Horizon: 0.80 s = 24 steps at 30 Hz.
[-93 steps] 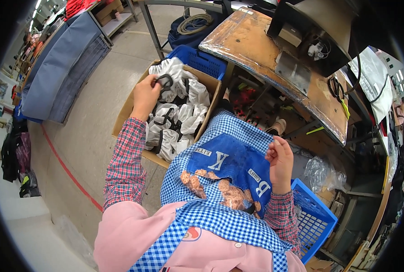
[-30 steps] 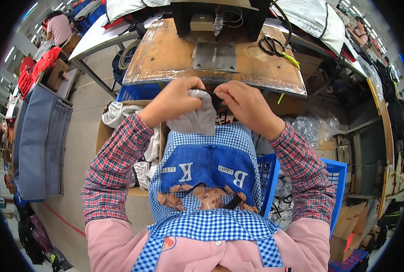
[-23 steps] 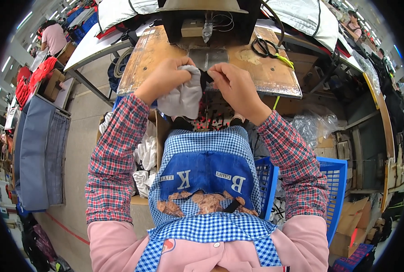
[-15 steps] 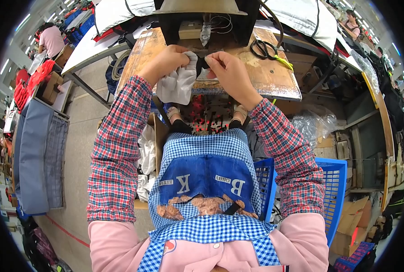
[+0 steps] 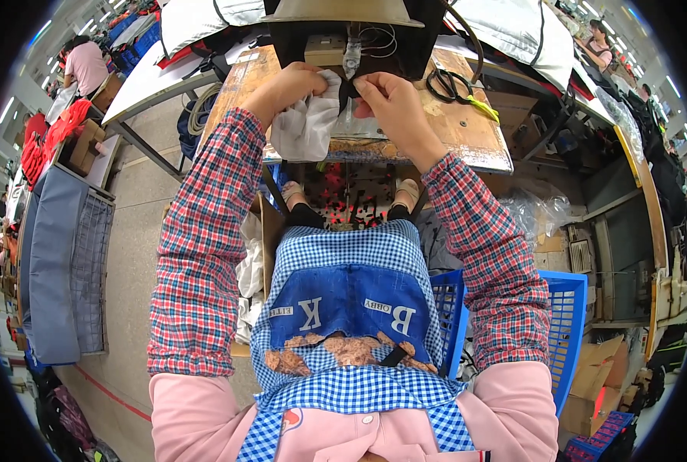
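Note:
Bunched white cloth (image 5: 306,127) hangs from my left hand (image 5: 293,86), whose fingers are closed on its upper edge. A small dark strip (image 5: 344,94) lies along the right side of the cloth. My right hand (image 5: 390,104) pinches that strip near its top, thumb against forefinger. Both hands are over the near part of a worn wooden table (image 5: 467,142), just in front of a dark boxy machine (image 5: 293,42). Part of the strip is hidden behind my right fingers.
Scissors with black loop handles (image 5: 445,83) and a yellow-green part (image 5: 482,110) lie on the table's right. A blue plastic basket (image 5: 567,308) stands by my right arm. White cloth pieces (image 5: 249,266) fill a carton at my left. Other people (image 5: 88,65) sit farther off.
Both hands have moved slightly away from me, toward the machine, carrying the white cloth and dark strip with them. The grips look the same.

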Motion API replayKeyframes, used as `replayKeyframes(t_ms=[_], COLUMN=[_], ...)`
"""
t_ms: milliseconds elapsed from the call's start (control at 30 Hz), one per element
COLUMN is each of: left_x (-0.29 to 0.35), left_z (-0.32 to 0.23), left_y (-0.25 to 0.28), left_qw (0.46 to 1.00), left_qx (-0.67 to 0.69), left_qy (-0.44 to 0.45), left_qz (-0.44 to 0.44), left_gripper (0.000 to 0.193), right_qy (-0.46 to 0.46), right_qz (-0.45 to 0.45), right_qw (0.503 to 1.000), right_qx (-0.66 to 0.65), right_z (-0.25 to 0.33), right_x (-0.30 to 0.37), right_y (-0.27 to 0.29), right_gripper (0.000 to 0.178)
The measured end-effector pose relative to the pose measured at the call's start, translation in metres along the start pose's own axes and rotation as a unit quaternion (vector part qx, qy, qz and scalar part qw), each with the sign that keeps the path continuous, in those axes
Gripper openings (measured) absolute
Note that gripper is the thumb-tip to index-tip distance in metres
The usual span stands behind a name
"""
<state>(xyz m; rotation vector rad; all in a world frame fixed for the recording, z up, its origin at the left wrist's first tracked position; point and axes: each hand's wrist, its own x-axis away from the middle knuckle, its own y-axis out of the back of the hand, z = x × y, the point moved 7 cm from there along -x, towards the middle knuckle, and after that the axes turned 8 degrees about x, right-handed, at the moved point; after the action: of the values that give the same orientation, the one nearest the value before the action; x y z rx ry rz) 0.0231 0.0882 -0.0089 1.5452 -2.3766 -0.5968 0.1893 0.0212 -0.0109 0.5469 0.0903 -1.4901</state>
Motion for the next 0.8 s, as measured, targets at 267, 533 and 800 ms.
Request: replayKeyframes(t_ms=[267, 533, 800], left_x=[0.004, 0.011, 0.027], left_z=[-0.002, -0.004, -0.019], left_y=[0.001, 0.004, -0.005], left_qw=[0.999, 0.997, 0.995], left_qx=[0.034, 0.067, 0.1], left_qy=[0.026, -0.009, 0.008], left_qz=[-0.019, -0.035, -0.027], left_gripper=[0.029, 0.019, 0.027], right_qy=[-0.01, -0.035, -0.066], right_qz=[-0.001, 0.016, 0.036], right_qw=[1.0, 0.997, 0.988], right_qx=[-0.008, -0.067, -0.136], right_z=[-0.002, -0.005, -0.008], right_x=[-0.002, -0.003, -0.003], right_y=[0.001, -0.002, 0.001], right_gripper=[0.026, 0.025, 0.027])
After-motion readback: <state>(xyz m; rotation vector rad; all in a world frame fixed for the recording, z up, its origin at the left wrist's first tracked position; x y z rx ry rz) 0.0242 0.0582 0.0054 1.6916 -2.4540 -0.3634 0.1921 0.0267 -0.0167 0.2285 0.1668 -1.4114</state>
